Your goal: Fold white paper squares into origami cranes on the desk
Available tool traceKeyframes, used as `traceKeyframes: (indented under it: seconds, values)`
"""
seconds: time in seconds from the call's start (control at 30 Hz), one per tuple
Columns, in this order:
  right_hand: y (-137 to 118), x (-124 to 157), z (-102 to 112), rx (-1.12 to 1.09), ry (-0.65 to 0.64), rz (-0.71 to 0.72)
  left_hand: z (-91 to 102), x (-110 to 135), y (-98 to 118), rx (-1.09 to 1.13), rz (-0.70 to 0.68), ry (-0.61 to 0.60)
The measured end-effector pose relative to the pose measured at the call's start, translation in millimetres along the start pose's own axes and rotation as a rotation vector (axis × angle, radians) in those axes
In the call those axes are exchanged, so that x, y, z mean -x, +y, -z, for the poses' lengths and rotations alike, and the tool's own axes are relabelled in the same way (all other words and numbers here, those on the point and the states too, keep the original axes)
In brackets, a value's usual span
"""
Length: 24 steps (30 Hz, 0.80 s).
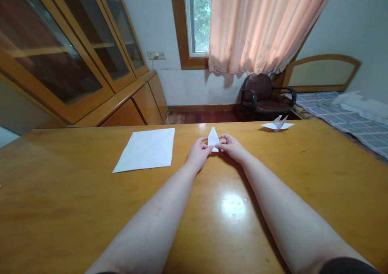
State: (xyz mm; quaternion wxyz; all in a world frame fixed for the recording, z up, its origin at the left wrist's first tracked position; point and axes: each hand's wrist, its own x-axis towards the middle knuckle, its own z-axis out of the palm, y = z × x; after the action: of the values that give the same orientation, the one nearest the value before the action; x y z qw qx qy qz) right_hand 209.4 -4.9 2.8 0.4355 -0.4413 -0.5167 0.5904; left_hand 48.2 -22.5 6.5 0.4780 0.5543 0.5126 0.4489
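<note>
A small piece of folded white paper (213, 138), kite-shaped with its point upward, is held between my two hands near the far edge of the table. My left hand (199, 152) pinches its left side, the thumb low on the paper's front. On the opposite side my right hand (230, 146) grips the lower right edge between thumb and fingers. To the left lies a stack or sheet of white square paper (148, 149), flat on the wood. A folded paper crane (278, 124) with spread wings stands at the far right.
The glossy wooden table (75, 209) spans the foreground. Beyond its far edge are a brown office chair (265, 94), a bed (348, 112) with a checked cover, and a glass-fronted cabinet (121, 80) at left. A pink curtain (254, 27) partly covers the window.
</note>
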Motion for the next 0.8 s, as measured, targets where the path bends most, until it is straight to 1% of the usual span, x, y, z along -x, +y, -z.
traceKeyframes:
  seconds: [0.2, 0.3, 0.43, 0.67, 0.8]
  values:
    - [-5.8, 2.1, -2.0, 0.032, -0.015, -0.016, -0.3, -2.9, -6.4, 0.105, -0.024, -0.026]
    - [-6.2, 3.0, -2.4, 0.059, -0.006, -0.025, 0.0, -6.1, -10.4, 0.125, -0.03, -0.001]
    - [-2.9, 2.0, -0.4, 0.114, 0.011, -0.018, 0.7, -7.9, -11.6, 0.081, -0.023, 0.049]
    - [-0.4, 0.1, 1.4, 0.13, 0.021, 0.002, 0.9, -3.5, -5.3, 0.045, -0.032, 0.048]
    - [-3.3, 2.9, -0.2, 0.172, -0.015, -0.001, 1.0, -1.4, -1.5, 0.007, -0.031, 0.025]
